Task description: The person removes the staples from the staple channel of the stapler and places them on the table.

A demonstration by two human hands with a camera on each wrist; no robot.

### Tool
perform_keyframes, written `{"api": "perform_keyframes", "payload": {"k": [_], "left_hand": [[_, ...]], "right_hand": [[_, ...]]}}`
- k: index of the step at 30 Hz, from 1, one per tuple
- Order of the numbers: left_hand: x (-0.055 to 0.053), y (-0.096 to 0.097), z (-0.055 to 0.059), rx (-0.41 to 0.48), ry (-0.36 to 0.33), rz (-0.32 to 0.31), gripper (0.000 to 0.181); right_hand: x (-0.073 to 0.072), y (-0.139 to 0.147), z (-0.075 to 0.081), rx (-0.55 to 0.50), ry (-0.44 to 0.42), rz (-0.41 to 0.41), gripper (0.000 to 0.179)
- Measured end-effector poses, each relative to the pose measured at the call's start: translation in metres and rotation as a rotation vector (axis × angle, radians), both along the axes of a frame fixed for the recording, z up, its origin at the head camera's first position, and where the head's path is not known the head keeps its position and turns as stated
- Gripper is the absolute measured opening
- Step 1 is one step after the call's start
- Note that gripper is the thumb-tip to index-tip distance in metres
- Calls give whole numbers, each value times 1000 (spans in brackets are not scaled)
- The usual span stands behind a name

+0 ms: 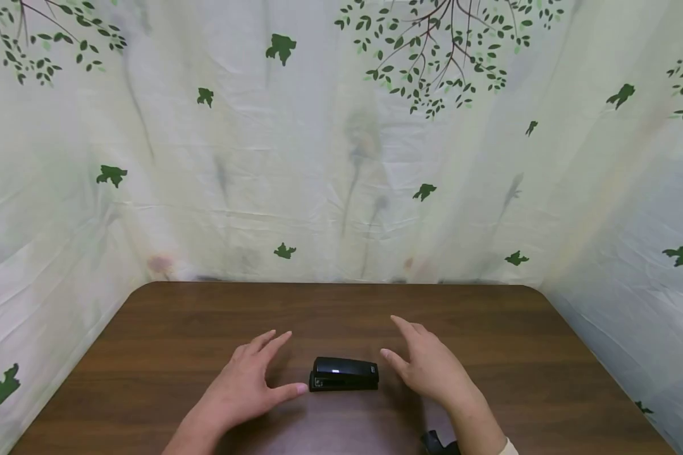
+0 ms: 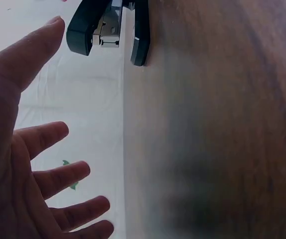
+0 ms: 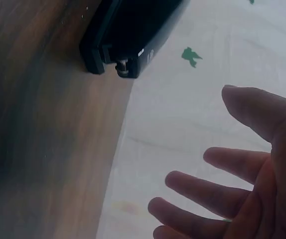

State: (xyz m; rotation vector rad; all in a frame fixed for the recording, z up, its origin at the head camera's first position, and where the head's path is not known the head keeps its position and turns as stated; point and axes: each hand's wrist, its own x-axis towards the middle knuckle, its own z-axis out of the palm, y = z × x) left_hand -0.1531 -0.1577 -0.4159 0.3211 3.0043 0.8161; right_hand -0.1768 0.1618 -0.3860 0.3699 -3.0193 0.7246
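A black stapler [image 1: 344,374] lies lengthwise across the brown table, between the two hands. Its open mouth with the metal staple channel [image 2: 112,22] faces the left hand in the left wrist view. My left hand [image 1: 247,382] is spread, with the thumb tip right by the stapler's left end. On the other side my right hand [image 1: 429,366] hovers with fingers extended, a small gap from the stapler's right end. The hinge end of the stapler [image 3: 125,40] shows in the right wrist view, apart from the fingers. Neither hand holds anything.
A wooden table [image 1: 205,316] with rounded far corners fills the lower view. Behind and beside it hangs a pale curtain [image 1: 319,158] printed with leaves and branches. A black object [image 1: 439,444] shows partly beside the right wrist at the bottom edge.
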Motion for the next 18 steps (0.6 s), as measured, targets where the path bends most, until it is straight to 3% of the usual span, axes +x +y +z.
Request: {"api": "perform_keyframes", "payload": {"k": [5, 13, 18], "left_hand": [[0, 6, -4, 27, -23, -26, 95], [-1, 12, -12, 112, -83, -170, 89], [-3, 13, -17, 129, -94, -202, 84]], "right_hand": [[4, -4, -2, 2, -8, 9, 65], [7, -14, -3, -7, -21, 92, 63], [8, -19, -7, 5, -28, 152, 62]]}}
